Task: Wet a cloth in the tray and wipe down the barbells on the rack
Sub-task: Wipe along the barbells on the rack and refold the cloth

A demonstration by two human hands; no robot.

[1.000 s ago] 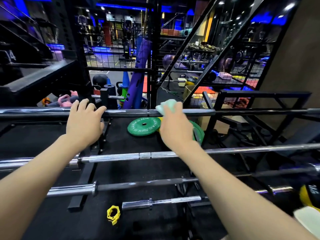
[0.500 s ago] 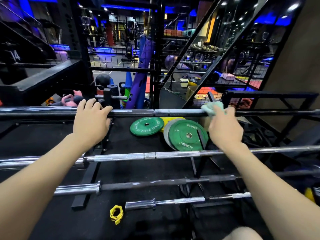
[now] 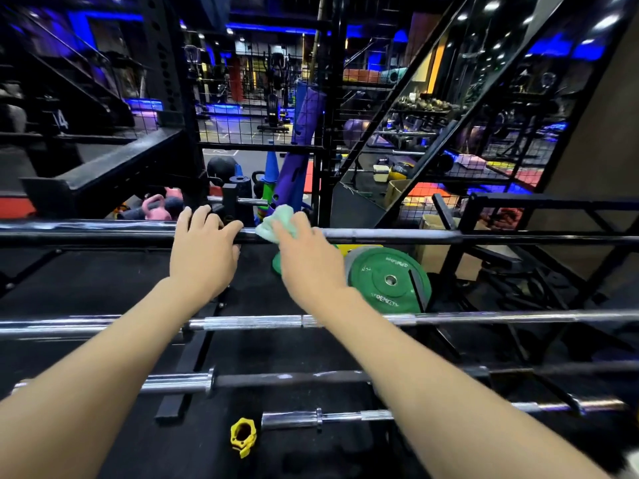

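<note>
1. The left hand (image 3: pixel 204 257) rests on the top barbell (image 3: pixel 397 235) of the rack, its fingers (image 3: pixel 198 216) curled over the bar and grasping it.
2. The right hand (image 3: pixel 307 261) is just beside the left one on the same bar, its fingers clenched on a pale green cloth (image 3: pixel 276 223) and pressing it against the bar.
3. The cloth bunches up over the top of the bar, between the two hands.
4. Below, three more barbells lie across the rack: a chrome barbell (image 3: pixel 256 322), a dark-shafted barbell (image 3: pixel 287 378) and a short chrome bar (image 3: pixel 325 417).
5. A green weight plate (image 3: pixel 390 281) leans behind the right wrist, under the top bar.
6. A yellow barbell collar (image 3: pixel 243 436) lies on the black floor at the left end of the short bar.
</note>
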